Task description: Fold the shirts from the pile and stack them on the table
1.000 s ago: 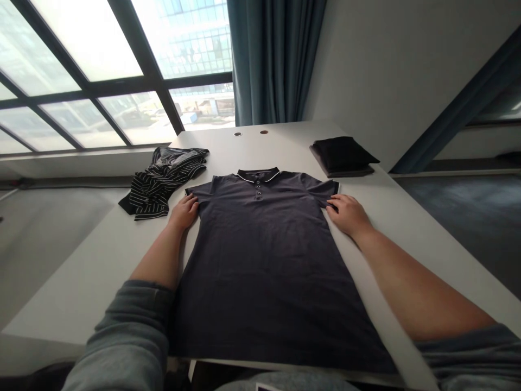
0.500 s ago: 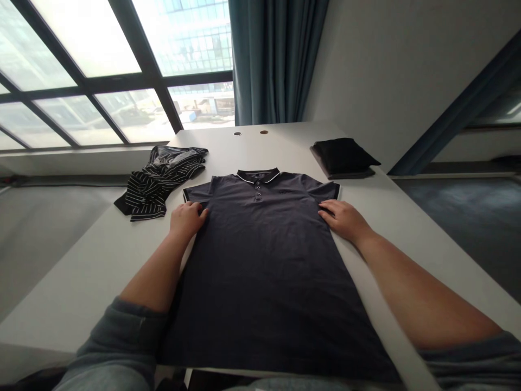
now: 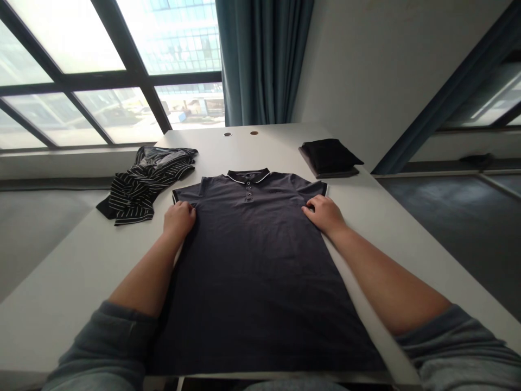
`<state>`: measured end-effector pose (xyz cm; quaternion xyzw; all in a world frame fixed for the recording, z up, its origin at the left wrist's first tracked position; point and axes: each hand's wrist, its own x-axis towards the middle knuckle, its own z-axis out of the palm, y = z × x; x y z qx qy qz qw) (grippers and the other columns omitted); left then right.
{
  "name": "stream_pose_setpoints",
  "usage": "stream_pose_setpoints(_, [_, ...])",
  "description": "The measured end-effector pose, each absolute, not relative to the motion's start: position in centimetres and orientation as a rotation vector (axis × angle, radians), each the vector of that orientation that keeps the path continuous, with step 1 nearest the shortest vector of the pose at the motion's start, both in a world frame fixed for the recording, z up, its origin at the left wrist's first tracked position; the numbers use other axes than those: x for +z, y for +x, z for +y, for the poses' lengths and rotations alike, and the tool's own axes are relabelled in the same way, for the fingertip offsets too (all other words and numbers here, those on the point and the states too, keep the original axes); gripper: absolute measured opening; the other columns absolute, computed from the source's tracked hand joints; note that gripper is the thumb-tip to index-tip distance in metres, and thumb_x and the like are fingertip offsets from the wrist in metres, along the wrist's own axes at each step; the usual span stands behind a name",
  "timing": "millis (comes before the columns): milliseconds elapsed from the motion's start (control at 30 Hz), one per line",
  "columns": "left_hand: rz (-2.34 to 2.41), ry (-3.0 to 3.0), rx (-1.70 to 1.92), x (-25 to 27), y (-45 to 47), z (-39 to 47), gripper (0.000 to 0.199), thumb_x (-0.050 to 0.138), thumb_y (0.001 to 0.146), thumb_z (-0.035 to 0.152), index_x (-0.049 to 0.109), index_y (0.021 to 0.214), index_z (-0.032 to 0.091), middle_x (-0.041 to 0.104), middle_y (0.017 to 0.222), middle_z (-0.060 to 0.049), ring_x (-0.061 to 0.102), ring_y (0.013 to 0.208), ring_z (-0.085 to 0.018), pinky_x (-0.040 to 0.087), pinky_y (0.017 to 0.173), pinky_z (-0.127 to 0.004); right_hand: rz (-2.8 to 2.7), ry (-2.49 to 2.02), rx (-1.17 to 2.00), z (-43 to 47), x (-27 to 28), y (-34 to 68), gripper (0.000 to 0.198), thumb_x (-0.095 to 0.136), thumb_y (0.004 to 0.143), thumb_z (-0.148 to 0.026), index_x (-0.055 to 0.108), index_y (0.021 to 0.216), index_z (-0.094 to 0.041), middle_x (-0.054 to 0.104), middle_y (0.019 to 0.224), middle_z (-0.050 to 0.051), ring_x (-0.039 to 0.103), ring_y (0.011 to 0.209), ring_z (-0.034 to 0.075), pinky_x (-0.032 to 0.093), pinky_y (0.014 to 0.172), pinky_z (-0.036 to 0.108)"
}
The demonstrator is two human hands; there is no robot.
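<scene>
A dark grey polo shirt (image 3: pixel 252 260) lies flat, front up, its collar pointing away from me. White lines trim its black collar and sleeve edges. My left hand (image 3: pixel 179 219) grips the shirt's left edge just below the sleeve, fingers curled and thumb drawn in. On the opposite side, my right hand (image 3: pixel 324 214) pinches the edge under the other sleeve between thumb and fingers. The fabric in both grips is partly hidden by the fingers. The shirt's hem reaches the near edge of the table.
The white table (image 3: pixel 207 142) bears a crumpled black-and-white striped garment (image 3: pixel 140 190) at left and a stack of folded dark clothes (image 3: pixel 331 156) at back right. Behind the table hang blue curtains (image 3: pixel 260 65) beside a large window (image 3: pixel 179 43).
My view has turned slightly right, so everything sits further left. My left thumb has closed in against the fingers, and the right fingers have bunched at the shirt's edge.
</scene>
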<state>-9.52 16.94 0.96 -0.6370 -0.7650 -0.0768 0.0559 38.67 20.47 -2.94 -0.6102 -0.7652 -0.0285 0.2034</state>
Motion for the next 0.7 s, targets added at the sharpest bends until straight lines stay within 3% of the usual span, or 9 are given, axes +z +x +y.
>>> stream_pose_setpoints(100, [-2.422, -1.892, -0.356, 1.2, -9.6, 17.1, 0.029, 0.049, 0.098, 0.037, 0.070, 0.106, 0.019, 0.076, 0.106, -0.015, 0.070, 0.103, -0.033, 0.053, 0.090, -0.043, -2.122, -1.734, -0.075, 20.8, -3.0, 38.5, 0.024, 0.064, 0.094, -0.042, 0.074, 0.091, -0.020, 0.073, 0.101, 0.013, 0.065, 0.098, 0.031, 0.050, 0.092, 0.041])
stream_pose_setpoints(333, [-2.550, -1.857, -0.584, 1.1, -11.0, 17.6, 0.020, 0.061, 0.092, 0.039, 0.068, 0.095, 0.021, 0.078, 0.101, -0.008, 0.071, 0.097, -0.027, 0.052, 0.084, -0.035, -2.105, -1.717, -0.085, 21.1, -3.3, 38.8, 0.023, 0.060, 0.095, -0.039, 0.073, 0.089, -0.020, 0.074, 0.099, 0.013, 0.065, 0.097, 0.031, 0.050, 0.090, 0.041])
stream_pose_setpoints(467, [-2.555, -1.869, -0.424, 0.7, -11.6, 17.5, 0.023, 0.065, 0.090, 0.043, 0.070, 0.100, 0.024, 0.077, 0.101, -0.008, 0.071, 0.097, -0.029, 0.053, 0.084, -0.037, -2.114, -1.710, -0.098, 21.2, -3.6, 39.1, 0.024, 0.059, 0.095, -0.039, 0.074, 0.090, -0.020, 0.074, 0.100, 0.013, 0.064, 0.097, 0.031, 0.050, 0.090, 0.042])
stream_pose_setpoints(633, [-2.336, -1.975, -0.370, 0.3, -11.7, 17.3, 0.029, 0.059, 0.094, 0.041, 0.073, 0.114, 0.025, 0.073, 0.120, -0.011, 0.067, 0.111, -0.031, 0.053, 0.095, -0.040, -2.107, -1.709, -0.109, 21.2, -3.6, 39.1, 0.026, 0.054, 0.097, -0.035, 0.074, 0.088, -0.020, 0.073, 0.099, 0.014, 0.064, 0.095, 0.032, 0.051, 0.092, 0.044])
stream_pose_setpoints(700, [-2.327, -2.001, -0.343, 0.3, -11.7, 17.3, 0.029, 0.057, 0.095, 0.040, 0.075, 0.112, 0.026, 0.073, 0.118, -0.010, 0.068, 0.110, -0.031, 0.053, 0.094, -0.040, -2.081, -1.692, -0.098, 21.0, -3.3, 39.0, 0.024, 0.055, 0.096, -0.033, 0.075, 0.095, -0.019, 0.073, 0.103, 0.016, 0.065, 0.099, 0.033, 0.052, 0.095, 0.045])
